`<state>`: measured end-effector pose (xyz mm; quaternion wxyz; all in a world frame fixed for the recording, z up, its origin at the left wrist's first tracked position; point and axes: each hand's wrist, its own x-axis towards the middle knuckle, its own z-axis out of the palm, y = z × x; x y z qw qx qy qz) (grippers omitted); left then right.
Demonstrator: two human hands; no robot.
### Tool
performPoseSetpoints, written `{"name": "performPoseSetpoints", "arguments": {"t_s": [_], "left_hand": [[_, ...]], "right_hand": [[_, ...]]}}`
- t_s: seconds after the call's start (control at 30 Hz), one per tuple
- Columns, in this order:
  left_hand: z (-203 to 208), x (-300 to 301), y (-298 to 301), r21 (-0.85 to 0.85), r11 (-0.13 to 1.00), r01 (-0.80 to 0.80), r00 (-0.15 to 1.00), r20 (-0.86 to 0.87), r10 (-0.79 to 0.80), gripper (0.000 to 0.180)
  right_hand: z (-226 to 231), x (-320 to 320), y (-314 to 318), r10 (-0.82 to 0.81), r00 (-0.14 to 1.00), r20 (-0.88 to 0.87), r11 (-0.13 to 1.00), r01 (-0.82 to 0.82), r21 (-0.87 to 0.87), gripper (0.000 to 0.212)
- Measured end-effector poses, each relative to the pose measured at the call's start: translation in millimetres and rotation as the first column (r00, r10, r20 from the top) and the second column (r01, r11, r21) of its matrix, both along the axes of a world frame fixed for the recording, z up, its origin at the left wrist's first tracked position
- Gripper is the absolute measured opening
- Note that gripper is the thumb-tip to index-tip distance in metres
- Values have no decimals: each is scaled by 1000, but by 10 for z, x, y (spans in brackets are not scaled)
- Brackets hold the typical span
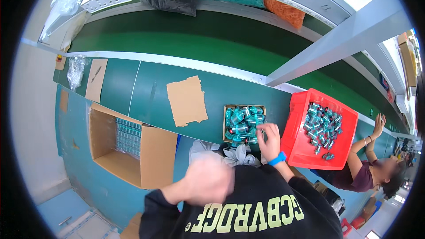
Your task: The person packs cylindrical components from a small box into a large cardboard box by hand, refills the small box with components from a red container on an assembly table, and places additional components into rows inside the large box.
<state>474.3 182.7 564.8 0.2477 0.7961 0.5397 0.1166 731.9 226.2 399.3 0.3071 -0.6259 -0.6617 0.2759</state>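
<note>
My right hand (269, 141), with a blue band at its wrist, is at the right edge of a small open cardboard box (224, 121). Its thumb and fingers are apart, and nothing shows between them. Small teal-and-clear plastic containers (239, 117), piled loosely, fill this box. In front of my body, to the left of and nearer than the box, is my left hand (208, 179). Motion smears its fingers, so whether it grips anything is hidden. A red plastic bin (290, 144) just right of my right hand holds many more such containers (323, 126).
A flat cardboard piece (187, 102) lies on the green table (150, 88). At the left, an open carton (158, 157) holds rows of teal items (128, 137). A grey post (336, 44) slants across the right. Beyond the bin, another person (354, 177) raises both hands.
</note>
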Motion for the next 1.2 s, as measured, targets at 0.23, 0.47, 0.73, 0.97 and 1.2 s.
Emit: {"name": "performPoseSetpoints", "arguments": {"t_s": [0.23,0.47,0.73,0.97,1.2], "left_hand": [[-2267,298,274,-268,950,-159,938,259,230,114],[-2705,495,397,-259,964,-62,859,477,184,127],[-2843,577,389,-314,946,-80,706,652,276,126],[-2822,612,364,-315,939,-136,635,701,326,115],[-2653,450,128,-309,934,-180,532,768,357,110]], "right_hand": [[-504,153,-538,-498,861,-101,859,475,-191,46],[-937,134,-246,-468,705,-532,878,304,-370,59],[-981,-11,-148,-410,638,-652,911,253,-325,57],[-881,-184,-186,-510,605,-611,860,368,-354,55],[-778,-463,-375,-492,600,-631,868,391,-306,53]]}}
